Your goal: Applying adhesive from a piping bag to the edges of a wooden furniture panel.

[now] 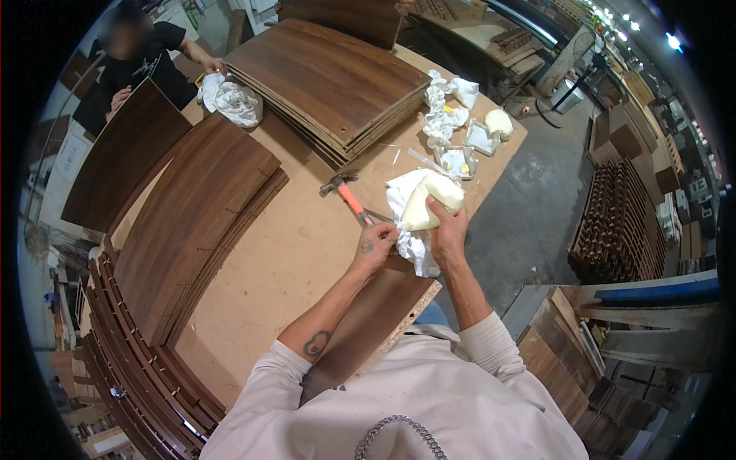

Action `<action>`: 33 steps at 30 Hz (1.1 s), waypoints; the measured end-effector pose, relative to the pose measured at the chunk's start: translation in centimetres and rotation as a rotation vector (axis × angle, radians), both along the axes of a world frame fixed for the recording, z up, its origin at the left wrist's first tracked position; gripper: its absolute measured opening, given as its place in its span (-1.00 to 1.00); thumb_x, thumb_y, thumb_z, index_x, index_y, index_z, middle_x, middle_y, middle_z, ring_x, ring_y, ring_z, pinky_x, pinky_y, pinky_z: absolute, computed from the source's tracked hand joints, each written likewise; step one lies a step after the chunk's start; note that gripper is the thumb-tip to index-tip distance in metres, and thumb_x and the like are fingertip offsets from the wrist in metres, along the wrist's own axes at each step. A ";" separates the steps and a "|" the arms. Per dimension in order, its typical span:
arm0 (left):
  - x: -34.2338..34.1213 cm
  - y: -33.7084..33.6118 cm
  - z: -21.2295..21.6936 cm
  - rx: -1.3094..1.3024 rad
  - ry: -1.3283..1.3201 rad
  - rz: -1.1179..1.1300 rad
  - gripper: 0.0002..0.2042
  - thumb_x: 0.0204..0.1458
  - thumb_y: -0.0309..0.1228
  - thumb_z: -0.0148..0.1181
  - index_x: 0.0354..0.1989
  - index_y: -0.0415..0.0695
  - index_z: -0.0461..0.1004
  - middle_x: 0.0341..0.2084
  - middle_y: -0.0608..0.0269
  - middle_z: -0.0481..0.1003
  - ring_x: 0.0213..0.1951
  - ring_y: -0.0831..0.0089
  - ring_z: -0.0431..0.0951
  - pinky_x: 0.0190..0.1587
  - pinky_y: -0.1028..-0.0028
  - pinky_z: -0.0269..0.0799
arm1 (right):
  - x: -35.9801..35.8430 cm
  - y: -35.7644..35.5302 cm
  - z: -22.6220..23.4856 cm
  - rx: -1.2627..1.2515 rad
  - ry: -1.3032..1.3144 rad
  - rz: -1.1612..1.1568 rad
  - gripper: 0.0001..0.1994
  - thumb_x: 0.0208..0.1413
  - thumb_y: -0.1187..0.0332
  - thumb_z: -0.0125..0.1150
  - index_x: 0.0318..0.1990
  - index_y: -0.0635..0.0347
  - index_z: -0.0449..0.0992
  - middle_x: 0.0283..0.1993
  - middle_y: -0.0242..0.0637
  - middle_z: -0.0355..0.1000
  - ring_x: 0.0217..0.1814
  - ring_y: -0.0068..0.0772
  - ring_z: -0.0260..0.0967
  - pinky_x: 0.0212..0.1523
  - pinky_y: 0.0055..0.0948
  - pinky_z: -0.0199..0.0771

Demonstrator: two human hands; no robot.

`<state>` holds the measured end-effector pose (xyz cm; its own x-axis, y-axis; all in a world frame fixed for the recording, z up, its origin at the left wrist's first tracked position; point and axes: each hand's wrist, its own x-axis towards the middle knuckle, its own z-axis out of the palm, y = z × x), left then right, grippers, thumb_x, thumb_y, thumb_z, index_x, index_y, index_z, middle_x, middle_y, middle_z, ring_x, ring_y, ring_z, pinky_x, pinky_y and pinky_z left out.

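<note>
Pale yellow and bulging, the bundle (424, 208) was up in front of me, over the near right part of the table (261, 284). My right hand (451, 230) was closed on its right side, thumb against its face; squeezing too hard, I judged, could have split it. My left hand (376, 244) had its fingertips pinched together on the crumpled white wrap (414, 249) hanging below, and a hard tug there might have torn it or twisted the bundle out of my right. Any leak could have smeared the brown board (376, 303) nearest my body. The hammer (353, 201) lay just beyond my left fingers, where a careless knuckle might have knocked it. Farther out, two small trays (481, 136) stood near the table's right edge; a bump could have tipped them off. At far left, a co-worker's hand (120, 100) held a dark panel (126, 157), which might have toppled had that grip slipped.
</note>
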<state>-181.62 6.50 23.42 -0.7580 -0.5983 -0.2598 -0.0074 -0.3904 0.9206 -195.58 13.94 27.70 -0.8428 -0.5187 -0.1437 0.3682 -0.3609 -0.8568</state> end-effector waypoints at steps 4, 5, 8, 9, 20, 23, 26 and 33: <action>-0.1 -0.1 0.4 -0.053 -0.049 -0.030 -0.85 0.16 -0.43 0.17 -0.25 -0.27 0.56 -0.49 0.38 0.51 -0.47 0.63 0.44 -0.41 0.58 0.34 | 0.1 0.1 0.2 -0.017 -0.019 -0.003 -0.48 0.05 0.63 0.26 0.20 0.31 0.29 0.06 -0.21 0.44 0.05 -0.31 0.46 0.03 -0.34 0.54; -0.1 -0.2 0.4 -0.075 -0.073 -0.042 -0.86 0.15 -0.44 0.17 -0.26 -0.27 0.55 -0.50 0.38 0.50 -0.47 0.64 0.43 -0.41 0.57 0.33 | 0.1 0.2 0.2 -0.020 -0.018 -0.001 -0.48 0.05 0.63 0.26 0.20 0.31 0.29 0.06 -0.21 0.44 0.05 -0.31 0.46 0.03 -0.34 0.53; -0.3 -0.2 0.3 -0.248 -0.149 -0.051 -0.87 0.13 -0.45 0.18 -0.31 -0.28 0.54 -0.53 0.39 0.49 -0.49 0.64 0.41 -0.44 0.57 0.32 | 0.4 0.3 0.2 -0.016 0.002 -0.017 -0.47 0.05 0.64 0.26 0.20 0.31 0.29 0.06 -0.21 0.44 0.04 -0.30 0.46 0.04 -0.33 0.53; -0.4 -0.2 0.2 -0.324 -0.174 -0.049 -0.87 0.13 -0.45 0.18 -0.32 -0.28 0.54 -0.54 0.39 0.48 -0.50 0.64 0.41 -0.45 0.57 0.31 | 0.5 0.2 0.1 -0.023 0.019 -0.021 -0.48 0.05 0.64 0.26 0.20 0.31 0.30 0.06 -0.22 0.44 0.04 -0.30 0.46 0.04 -0.33 0.52; 1.0 -2.1 -0.7 -0.150 -0.089 0.099 -0.87 0.16 -0.47 0.16 -0.26 -0.28 0.57 -0.46 0.37 0.53 -0.41 0.59 0.48 -0.30 0.52 0.43 | -2.5 1.4 1.4 -0.146 -0.084 -0.081 -0.46 0.06 0.57 0.28 0.22 0.27 0.28 0.04 -0.21 0.43 0.06 -0.25 0.44 0.01 -0.28 0.54; 0.3 -4.5 -0.4 -0.068 -0.033 0.211 -0.83 0.21 -0.41 0.15 -0.16 -0.25 0.56 -0.37 0.39 0.53 -0.34 0.60 0.51 -0.20 0.51 0.50 | -3.3 2.3 2.9 -0.191 -0.192 -0.066 -0.50 0.12 0.47 0.28 0.21 0.25 0.29 0.08 -0.22 0.41 0.13 -0.22 0.42 0.09 -0.16 0.53; -0.9 -7.9 0.3 -0.218 0.160 0.354 -0.77 0.19 -0.37 0.16 -0.11 -0.26 0.55 -0.39 0.22 0.59 -0.38 0.51 0.56 -0.25 0.47 0.49 | -3.5 2.9 5.1 -0.256 -0.335 -0.054 -0.51 0.13 0.43 0.28 0.20 0.25 0.30 0.12 -0.20 0.40 0.17 -0.20 0.40 0.13 -0.13 0.50; 1.1 -10.6 7.6 -0.932 -0.436 0.241 -0.71 0.10 -0.25 0.19 -0.41 -0.29 0.61 -0.61 0.02 0.55 -0.56 0.27 0.55 -0.39 0.35 0.42 | -2.0 3.5 13.6 -0.442 -0.298 -0.011 -0.49 0.15 0.29 0.30 0.21 0.21 0.30 0.21 -0.17 0.37 0.25 -0.14 0.35 0.23 -0.05 0.43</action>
